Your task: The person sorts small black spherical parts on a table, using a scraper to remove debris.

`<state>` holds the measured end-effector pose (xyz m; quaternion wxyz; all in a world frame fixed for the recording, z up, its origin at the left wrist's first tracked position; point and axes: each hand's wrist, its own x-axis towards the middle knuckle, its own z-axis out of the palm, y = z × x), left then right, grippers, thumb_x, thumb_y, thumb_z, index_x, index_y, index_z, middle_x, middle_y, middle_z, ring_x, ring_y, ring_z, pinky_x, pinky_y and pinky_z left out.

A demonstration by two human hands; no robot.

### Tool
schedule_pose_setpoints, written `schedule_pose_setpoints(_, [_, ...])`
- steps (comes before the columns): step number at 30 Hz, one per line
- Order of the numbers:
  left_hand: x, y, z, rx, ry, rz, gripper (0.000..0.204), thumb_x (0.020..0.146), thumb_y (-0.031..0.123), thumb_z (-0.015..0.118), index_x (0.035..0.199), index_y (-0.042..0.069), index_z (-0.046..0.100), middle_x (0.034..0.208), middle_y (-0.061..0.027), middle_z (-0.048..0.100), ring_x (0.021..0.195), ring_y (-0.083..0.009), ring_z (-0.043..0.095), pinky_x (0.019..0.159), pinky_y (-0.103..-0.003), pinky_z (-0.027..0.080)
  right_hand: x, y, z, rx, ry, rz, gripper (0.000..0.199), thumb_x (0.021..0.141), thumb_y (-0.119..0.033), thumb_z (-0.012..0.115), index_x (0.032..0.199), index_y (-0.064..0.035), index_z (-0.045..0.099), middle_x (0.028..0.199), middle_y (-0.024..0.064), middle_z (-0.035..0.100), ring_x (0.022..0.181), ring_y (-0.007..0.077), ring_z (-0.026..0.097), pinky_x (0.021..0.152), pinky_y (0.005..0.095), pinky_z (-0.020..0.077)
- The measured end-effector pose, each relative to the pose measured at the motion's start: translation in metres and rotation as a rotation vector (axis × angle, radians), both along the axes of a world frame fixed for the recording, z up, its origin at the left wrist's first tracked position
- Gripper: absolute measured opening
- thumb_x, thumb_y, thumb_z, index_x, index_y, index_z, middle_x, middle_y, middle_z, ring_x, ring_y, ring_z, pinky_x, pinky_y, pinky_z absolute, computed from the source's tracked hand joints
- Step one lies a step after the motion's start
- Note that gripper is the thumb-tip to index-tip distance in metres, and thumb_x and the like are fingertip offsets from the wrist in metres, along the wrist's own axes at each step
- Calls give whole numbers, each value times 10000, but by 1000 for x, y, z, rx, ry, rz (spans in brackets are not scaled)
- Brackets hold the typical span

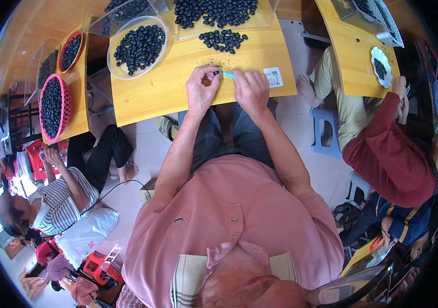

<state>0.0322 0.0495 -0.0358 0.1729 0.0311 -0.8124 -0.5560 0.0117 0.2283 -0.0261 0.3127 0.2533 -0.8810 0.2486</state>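
Yellow tabletop (147, 97) spans my remote view's upper middle. Left of the grip, a round tray (118, 71) corrals dark beads (139, 49), likely against rolling. The left hand (202, 88) pinches one black bead (216, 73) at its fingertips, presumably to steady it. Loose beads (224, 41) lie just beyond, probably for easy reach. The right hand (253, 91) grips a pale-blue tool (229, 75) aimed at the bead; I can't tell if they touch.

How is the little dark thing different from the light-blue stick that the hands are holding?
The dark piece is blackish, while the light-blue stick is pale and bright. The dark piece looks short and stubby; the light-blue stick looks slim. The left hand holds the dark piece, and the right hand holds the light-blue stick. Both are held over the yellow table.
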Motion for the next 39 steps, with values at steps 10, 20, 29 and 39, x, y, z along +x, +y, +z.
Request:
schedule_pose_setpoints(10, [1, 6, 5, 38, 12, 36, 271, 896, 3, 830, 1149, 15, 732, 978, -42, 719, 847, -90, 670, 778, -249, 579, 0, 1, -2, 28, 10, 13, 183, 877, -119, 756, 1056, -85, 748, 789, 23, 550, 748, 225, 578, 671, 391, 426])
schedule_pose_setpoints(20, [2, 7, 6, -25, 24, 15, 313, 882, 0, 836, 1173, 29, 725, 969, -29, 699, 835, -91, 667, 761, -247, 575, 1, 0, -5, 36, 12, 26, 191, 874, -126, 757, 1060, -85, 752, 788, 29, 552, 764, 232, 592, 680, 396, 441])
schedule_pose_setpoints(29, [3, 5, 0, 100, 38, 3, 355, 906, -22, 825, 1231, 19, 686, 983, -18, 683, 855, -71, 635, 785, -221, 553, -1, -3, -2, 42, -70, -33, 171, 884, -127, 730, 1049, -84, 739, 792, 43, 560, 777, 249, 602, 684, 407, 451])
schedule_pose_setpoints(39, [3, 2, 16, 13, 171, 52, 218, 867, -41, 797, 1076, 18, 784, 953, -93, 691, 813, -178, 659, 745, -301, 552, 0, -2, -6, -9, 7, -35, 175, 878, -100, 738, 1053, -90, 736, 789, 42, 564, 774, 250, 607, 678, 412, 456])
